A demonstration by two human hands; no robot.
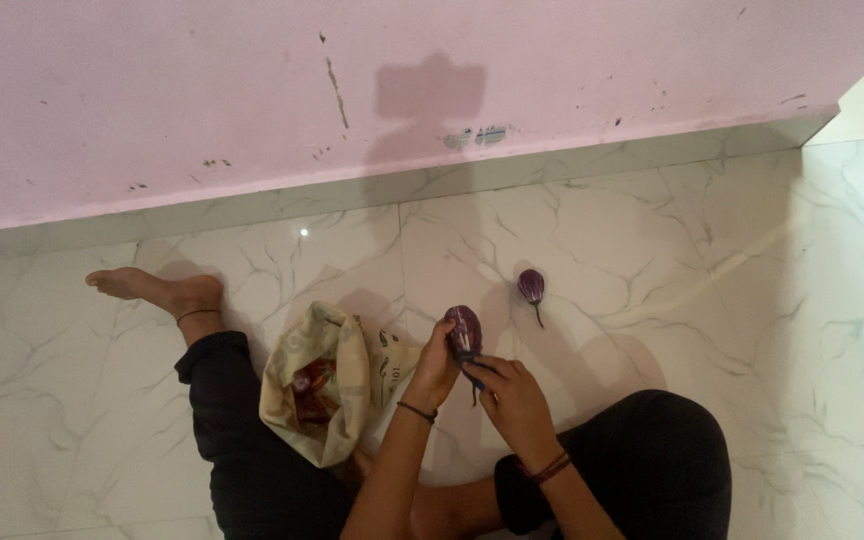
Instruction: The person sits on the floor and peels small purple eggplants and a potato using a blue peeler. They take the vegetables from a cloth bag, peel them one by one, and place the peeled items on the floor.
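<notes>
Head view: small purple striped brinjal (464, 331), stem downward.

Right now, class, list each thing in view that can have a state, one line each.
Left hand: gripping the held eggplant.
Right hand: at its stem end.
Held eggplant: whole, lifted off the floor.
Second eggplant: lying on floor, untouched.
Cloth bag: open, contents inside.

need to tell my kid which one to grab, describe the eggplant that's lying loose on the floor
Start at the pink wall and come down onto the white marble floor. Just beyond the seated person's hands lies a small purple eggplant with its thin stem pointing toward them. Unlike the eggplant in hand, gripped by the left hand, nothing touches it.
</notes>
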